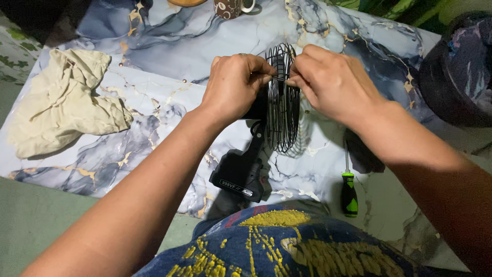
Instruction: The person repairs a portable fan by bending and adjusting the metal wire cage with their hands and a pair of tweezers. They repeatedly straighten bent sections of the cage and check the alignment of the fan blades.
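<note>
In the head view, a small black fan (266, 128) stands on the marbled tabletop (169, 46) between both hands. The left hand (233, 84) and the right hand (333, 84) pinch its wire grille (282, 110) at the top. A green-handled screwdriver (349, 190) lies well apart.

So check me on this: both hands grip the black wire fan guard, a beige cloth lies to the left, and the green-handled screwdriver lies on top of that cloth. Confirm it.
Not quite. The head view shows the screwdriver lying on the marbled table at the right, far from the cloth. The rest stands: left hand and right hand grip the wire fan guard.
</note>
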